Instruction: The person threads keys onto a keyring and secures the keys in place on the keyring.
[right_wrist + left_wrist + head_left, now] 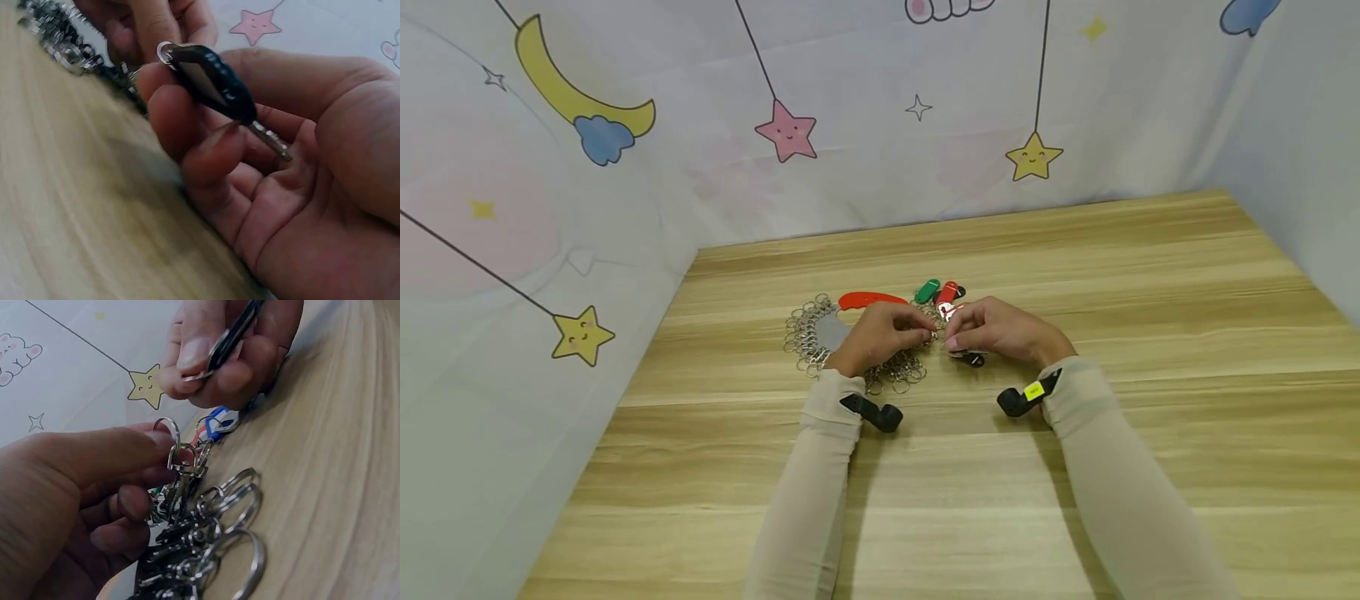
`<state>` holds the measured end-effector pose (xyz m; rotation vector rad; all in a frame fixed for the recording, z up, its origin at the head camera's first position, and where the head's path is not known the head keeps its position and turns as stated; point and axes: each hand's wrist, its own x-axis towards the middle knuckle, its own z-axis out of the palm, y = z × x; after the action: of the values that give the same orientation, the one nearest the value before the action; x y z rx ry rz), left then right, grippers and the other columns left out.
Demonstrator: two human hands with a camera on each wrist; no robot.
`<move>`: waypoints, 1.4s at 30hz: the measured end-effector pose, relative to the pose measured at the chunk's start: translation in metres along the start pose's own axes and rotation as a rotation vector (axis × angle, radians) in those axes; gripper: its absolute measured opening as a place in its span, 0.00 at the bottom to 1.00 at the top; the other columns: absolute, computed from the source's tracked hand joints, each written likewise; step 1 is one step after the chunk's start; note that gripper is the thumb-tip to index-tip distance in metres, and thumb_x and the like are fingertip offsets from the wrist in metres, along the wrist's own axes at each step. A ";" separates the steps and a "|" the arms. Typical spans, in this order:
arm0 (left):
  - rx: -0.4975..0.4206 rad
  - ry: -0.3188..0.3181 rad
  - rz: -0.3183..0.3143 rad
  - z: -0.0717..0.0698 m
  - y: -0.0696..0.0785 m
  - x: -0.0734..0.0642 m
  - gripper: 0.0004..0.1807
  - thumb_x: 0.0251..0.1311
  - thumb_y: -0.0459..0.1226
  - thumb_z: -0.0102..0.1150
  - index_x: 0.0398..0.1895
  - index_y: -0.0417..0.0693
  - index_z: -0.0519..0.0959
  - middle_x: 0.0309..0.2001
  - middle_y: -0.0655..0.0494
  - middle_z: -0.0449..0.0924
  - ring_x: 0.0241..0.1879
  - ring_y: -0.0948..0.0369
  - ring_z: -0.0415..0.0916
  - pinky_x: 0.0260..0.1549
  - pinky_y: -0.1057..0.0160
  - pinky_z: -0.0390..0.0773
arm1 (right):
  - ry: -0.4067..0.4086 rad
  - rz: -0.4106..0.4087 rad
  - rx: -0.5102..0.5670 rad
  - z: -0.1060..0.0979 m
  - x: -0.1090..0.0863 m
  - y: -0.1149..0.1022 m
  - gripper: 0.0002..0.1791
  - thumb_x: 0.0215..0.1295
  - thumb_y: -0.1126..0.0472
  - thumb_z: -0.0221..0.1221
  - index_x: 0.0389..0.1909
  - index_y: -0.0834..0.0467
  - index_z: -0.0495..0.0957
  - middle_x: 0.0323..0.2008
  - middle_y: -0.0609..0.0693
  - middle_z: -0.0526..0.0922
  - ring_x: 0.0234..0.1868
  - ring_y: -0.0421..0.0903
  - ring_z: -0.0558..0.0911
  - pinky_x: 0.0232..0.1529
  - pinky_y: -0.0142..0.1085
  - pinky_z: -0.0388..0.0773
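Note:
My left hand (883,335) pinches a metal key ring (176,429) between thumb and finger; the ring hangs on a swivel clasp (182,467). Just to the right, my right hand (1003,332) grips a black-headed key (209,81) with a short metal blade (270,139). A thin ring (165,54) sticks out from the key's head toward the left hand. Under the left forearm and hand lies a silver plate (830,332) with a red handle (871,299), its edge lined with many clasps and rings (805,337). The left hand covers part of it.
Beyond the hands lie a green key tag (927,291), a red one (949,292) and some black and white tags. A black piece (974,360) shows below the right hand. Printed fabric walls (865,192) bound the wooden table (955,517).

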<state>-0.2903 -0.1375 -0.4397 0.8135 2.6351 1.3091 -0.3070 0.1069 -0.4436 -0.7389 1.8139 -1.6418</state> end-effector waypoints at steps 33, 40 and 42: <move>-0.125 0.192 -0.045 0.010 -0.008 -0.001 0.05 0.59 0.34 0.72 0.38 0.46 0.90 0.33 0.59 0.86 0.31 0.61 0.81 0.31 0.62 0.78 | 0.227 -0.051 -0.012 0.006 0.006 0.007 0.04 0.67 0.71 0.62 0.33 0.60 0.81 0.34 0.60 0.86 0.31 0.46 0.81 0.29 0.33 0.68; -0.079 0.190 -0.031 0.011 -0.007 -0.001 0.05 0.62 0.34 0.70 0.39 0.46 0.91 0.35 0.59 0.86 0.35 0.63 0.82 0.35 0.62 0.80 | 0.257 -0.051 -0.027 0.007 0.006 0.007 0.05 0.67 0.70 0.62 0.37 0.70 0.79 0.33 0.59 0.86 0.28 0.44 0.77 0.27 0.32 0.66; -0.066 0.199 -0.037 0.012 -0.007 -0.001 0.04 0.61 0.35 0.71 0.37 0.47 0.91 0.34 0.60 0.86 0.34 0.63 0.82 0.34 0.62 0.80 | 0.278 -0.053 -0.032 0.009 0.007 0.006 0.04 0.66 0.70 0.62 0.36 0.70 0.79 0.31 0.58 0.85 0.27 0.43 0.76 0.27 0.32 0.67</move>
<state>-0.2888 -0.1331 -0.4525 0.6533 2.7220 1.5315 -0.3051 0.0963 -0.4510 -0.6009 2.0302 -1.8288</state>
